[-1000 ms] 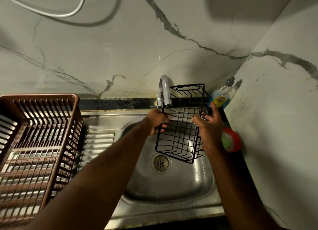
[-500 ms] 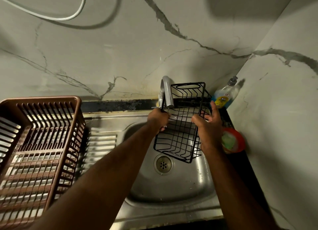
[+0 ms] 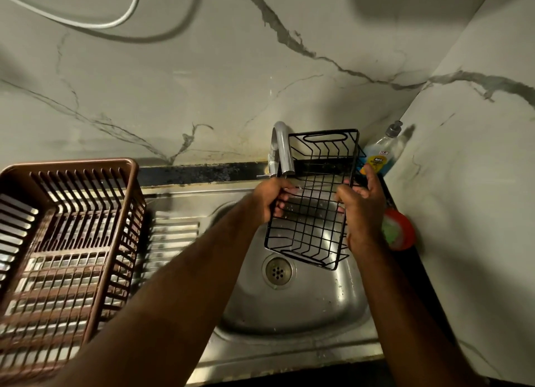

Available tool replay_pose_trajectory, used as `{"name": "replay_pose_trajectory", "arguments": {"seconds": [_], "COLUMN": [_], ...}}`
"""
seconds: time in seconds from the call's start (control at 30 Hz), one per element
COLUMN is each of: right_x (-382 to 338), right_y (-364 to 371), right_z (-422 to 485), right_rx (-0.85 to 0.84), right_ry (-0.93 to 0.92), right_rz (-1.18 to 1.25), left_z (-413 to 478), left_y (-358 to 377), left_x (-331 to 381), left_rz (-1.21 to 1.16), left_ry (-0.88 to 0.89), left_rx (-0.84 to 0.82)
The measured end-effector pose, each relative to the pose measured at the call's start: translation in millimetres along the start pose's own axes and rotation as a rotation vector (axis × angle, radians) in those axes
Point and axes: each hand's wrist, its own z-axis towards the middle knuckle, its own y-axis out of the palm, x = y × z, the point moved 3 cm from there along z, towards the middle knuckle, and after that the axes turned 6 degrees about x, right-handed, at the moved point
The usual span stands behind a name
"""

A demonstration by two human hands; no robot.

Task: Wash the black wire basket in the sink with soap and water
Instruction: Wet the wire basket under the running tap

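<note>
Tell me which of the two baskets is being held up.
The black wire basket, held by the left hand and right hand over the steel sink; the brown plastic basket sits on the drainboard.

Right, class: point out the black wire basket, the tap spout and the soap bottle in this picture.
black wire basket (image 3: 314, 210), head view: on the wire grid of its floor.
tap spout (image 3: 285, 155), head view: on the curved grey pipe.
soap bottle (image 3: 382, 152), head view: on its clear body, above the label.
</note>
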Motion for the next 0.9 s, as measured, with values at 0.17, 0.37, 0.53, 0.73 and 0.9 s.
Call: {"name": "replay_pose_trajectory", "arguments": {"seconds": [0.17,0.37,0.53,0.73,0.9], "right_x": [-2,8,5,5,-1], "right_y": [2,-5,-7,-2,3], "right_z": [-2,6,5,3,-1], "right_rx": [0.052,0.11,0.123,0.107,0.085], "right_ry": [-0.055,-0.059,-0.058,-0.027,-0.038], "right_rz": [-0.016,-0.022,0.013,0.086,0.11], "left_z": [-1,-1,-4,-6,-8], "left_y": [2,-4,-6,-9,-5], "left_x": [6,11,4,-4,-3], "left_rz": [0.05,0.042,0.08,0.181,0.159], "left_ry": [0.033,-0.047,0.041,-0.059,-0.069], "left_rx": [0.096,0.013,-0.021,-0.171,-0.202]}}
